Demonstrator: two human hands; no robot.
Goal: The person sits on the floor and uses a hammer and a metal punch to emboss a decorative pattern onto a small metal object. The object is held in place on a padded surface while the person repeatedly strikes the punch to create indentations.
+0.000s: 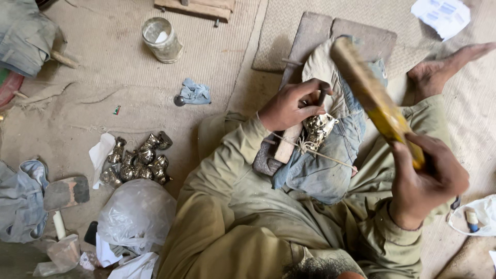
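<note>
My left hand (292,106) pinches a thin dark punch tool (322,97) upright over a small ornate silver metal piece (317,128). The piece rests on blue denim cloth (330,160) over a wooden block (287,143), tied with string. My right hand (426,181) grips a long yellow-brown wooden mallet (369,90), raised and blurred above the cloth, its far end over the piece. I sit on the floor in olive clothes, and a bare foot (444,67) shows at the right.
A pile of several similar silver pieces (137,160) lies on the mat at left. Nearby lie a clear plastic bag (135,214), a glass jar (161,39), a blue rag (195,93), a hammer (64,199) and paper scraps (442,14).
</note>
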